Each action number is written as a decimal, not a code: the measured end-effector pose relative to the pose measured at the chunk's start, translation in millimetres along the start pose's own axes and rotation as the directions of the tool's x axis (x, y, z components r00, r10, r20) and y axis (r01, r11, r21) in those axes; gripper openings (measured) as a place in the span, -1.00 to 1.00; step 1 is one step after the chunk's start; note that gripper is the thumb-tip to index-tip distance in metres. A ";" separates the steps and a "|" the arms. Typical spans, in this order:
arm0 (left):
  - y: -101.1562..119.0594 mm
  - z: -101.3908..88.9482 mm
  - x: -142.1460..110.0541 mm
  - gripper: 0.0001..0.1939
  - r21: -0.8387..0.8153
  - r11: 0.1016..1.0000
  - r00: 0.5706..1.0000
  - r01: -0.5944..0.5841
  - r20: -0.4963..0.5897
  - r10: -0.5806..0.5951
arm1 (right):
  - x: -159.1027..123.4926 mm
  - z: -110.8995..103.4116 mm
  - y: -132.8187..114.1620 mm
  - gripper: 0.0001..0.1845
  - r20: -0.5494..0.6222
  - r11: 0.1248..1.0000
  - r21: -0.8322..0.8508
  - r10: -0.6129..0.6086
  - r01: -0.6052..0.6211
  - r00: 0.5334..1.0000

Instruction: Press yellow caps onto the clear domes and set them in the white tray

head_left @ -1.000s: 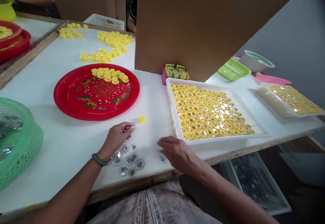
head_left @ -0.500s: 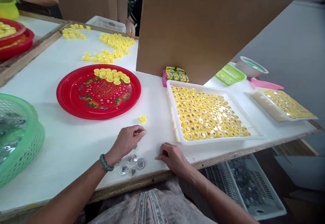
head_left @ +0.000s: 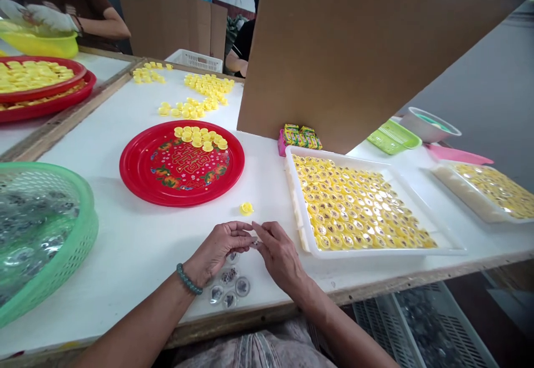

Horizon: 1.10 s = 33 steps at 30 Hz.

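Note:
My left hand is closed in a pinch on a small clear disc with a dark print, only partly visible between the fingers. Against its other side press the fingers of my right hand, so both hands meet over the white table. One yellow cup-shaped piece lies just beyond them. Several clear round discs with dark prints are spread by my left wrist. Right of my hands, a white tray holds rows of yellow pieces topped with printed discs.
A red tray carries several yellow pieces, with more behind it. At left stands a green basket of clear discs. A cardboard panel rises behind the white tray. A co-worker's gloved hands are at upper left.
My right hand has moved up and left from the table edge to meet my left hand at the disc. The view has shifted, so things appear lower and farther right.

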<state>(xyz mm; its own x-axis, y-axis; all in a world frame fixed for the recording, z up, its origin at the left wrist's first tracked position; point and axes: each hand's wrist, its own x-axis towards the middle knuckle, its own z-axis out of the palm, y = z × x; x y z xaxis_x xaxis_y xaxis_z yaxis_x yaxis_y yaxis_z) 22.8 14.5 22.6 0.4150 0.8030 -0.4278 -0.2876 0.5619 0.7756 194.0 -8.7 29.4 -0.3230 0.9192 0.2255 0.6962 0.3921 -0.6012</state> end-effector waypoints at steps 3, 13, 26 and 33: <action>0.8 0.2 -0.6 -0.62 0.008 0.995 0.993 -0.100 -0.055 0.101 | 0.9 -5.9 -3.1 -0.51 0.071 0.952 0.263 0.143 -0.157 0.987; 2.5 1.8 -0.5 -0.74 0.202 0.952 0.964 -0.228 -0.090 0.250 | 18.7 1.3 -5.5 -0.80 0.132 0.517 0.776 0.427 -0.361 0.894; 0.9 7.1 -3.0 -0.78 0.260 0.922 0.938 -0.288 -0.119 0.326 | 24.2 -4.7 -4.4 -0.89 0.113 0.643 0.685 0.370 -0.343 0.922; 0.6 2.1 1.9 -0.67 0.416 0.856 0.921 -0.308 -0.097 0.378 | 44.6 -28.0 -9.0 -0.86 0.159 0.956 0.258 0.102 -0.142 0.982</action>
<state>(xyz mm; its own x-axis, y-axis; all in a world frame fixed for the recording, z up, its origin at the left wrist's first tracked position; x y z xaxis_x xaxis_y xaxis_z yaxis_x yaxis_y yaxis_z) 25.2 15.9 23.2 0.1897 0.9710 -0.1455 -0.0142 0.1509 0.9885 191.3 29.9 66.4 -0.3480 0.9367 0.0376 0.5454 0.2349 -0.8046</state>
